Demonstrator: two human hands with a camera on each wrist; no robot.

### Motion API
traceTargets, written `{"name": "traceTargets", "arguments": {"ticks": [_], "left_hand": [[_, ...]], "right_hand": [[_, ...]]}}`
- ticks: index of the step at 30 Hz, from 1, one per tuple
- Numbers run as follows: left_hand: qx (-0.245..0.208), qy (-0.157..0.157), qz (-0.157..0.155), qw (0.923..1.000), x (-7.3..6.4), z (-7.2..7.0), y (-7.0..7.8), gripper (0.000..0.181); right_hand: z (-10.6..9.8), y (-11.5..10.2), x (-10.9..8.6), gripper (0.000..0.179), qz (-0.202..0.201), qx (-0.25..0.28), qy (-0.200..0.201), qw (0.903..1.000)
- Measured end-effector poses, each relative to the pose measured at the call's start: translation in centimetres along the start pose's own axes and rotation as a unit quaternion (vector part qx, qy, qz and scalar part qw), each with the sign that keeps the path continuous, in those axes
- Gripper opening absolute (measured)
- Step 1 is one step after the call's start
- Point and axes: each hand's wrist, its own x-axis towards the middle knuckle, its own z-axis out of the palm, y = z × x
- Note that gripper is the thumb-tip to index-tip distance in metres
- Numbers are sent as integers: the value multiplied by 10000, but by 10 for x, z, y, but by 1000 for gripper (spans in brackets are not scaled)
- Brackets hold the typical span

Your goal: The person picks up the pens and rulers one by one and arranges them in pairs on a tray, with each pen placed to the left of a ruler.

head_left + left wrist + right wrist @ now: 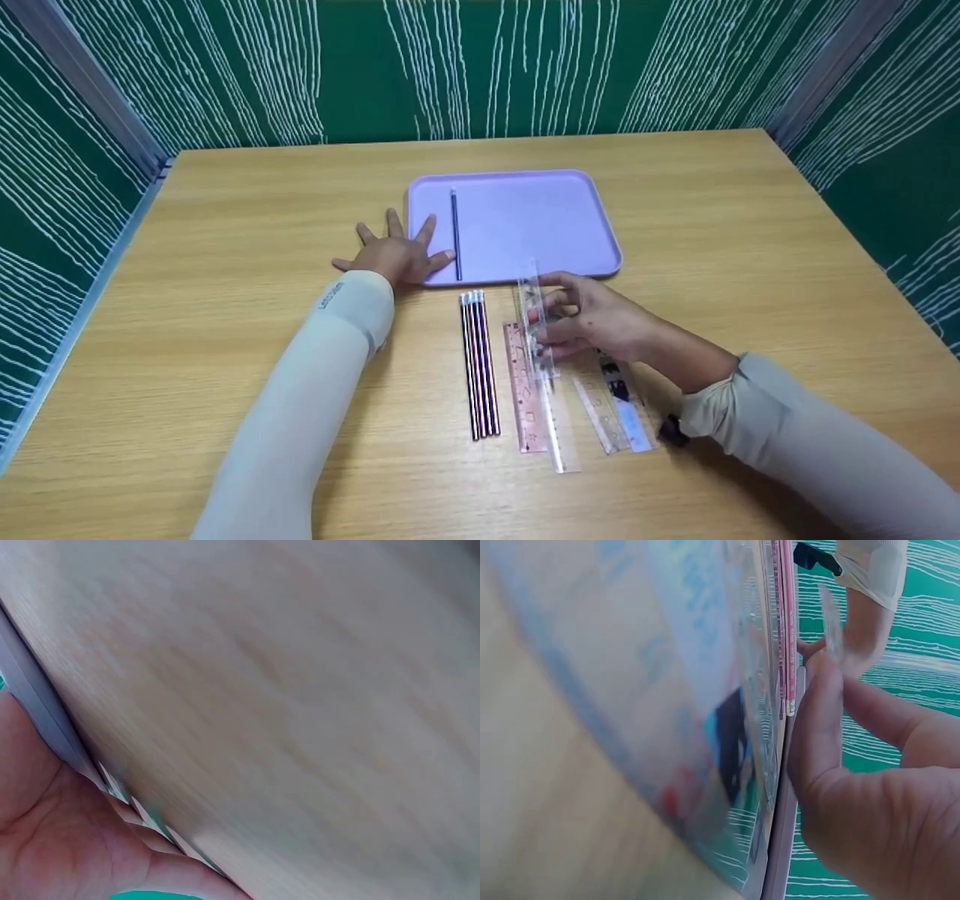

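Note:
With its fingers spread wide, my left hand [394,255] rests at the left edge of the purple tray [525,225]. Its thumb reaches over the rim, close to a dark pencil [456,234] lying lengthwise in the tray. My right hand [607,319] pinches a short clear ruler [529,291] between thumb and fingers, over the tray's near rim. Beneath it lie a pink ruler [523,409] and a longer clear ruler [556,435]. The right wrist view shows the held ruler [829,621] edge-on.
Several striped pencils [480,367] lie side by side left of the pink ruler. To the right are another clear ruler [601,416] and a blue ruler with black print [634,421]. Green panels with white streaks [480,71] stand behind the wooden table [225,337].

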Motion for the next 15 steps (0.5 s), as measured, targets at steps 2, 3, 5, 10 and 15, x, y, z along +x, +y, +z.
{"name": "traceTargets", "arguments": {"ticks": [2, 3, 5, 10, 15], "left_hand": [[20, 18, 17, 10000, 0, 0, -1, 78], [34, 21, 12, 10000, 0, -1, 0, 78], [58, 5, 8, 10000, 0, -1, 0, 79], [58, -101, -46, 9999, -3, -2, 2, 79], [52, -64, -39, 10000, -4, -2, 3, 78]], "right_hand": [[1, -2, 1, 83, 20, -4, 19, 10000], [2, -3, 1, 80, 4, -27, 30, 10000], [3, -5, 2, 73, -34, -75, 75, 9999], [6, -8, 5, 63, -79, -85, 243, 9996], [8, -12, 9, 60, -122, 49, 406, 9991]]}}
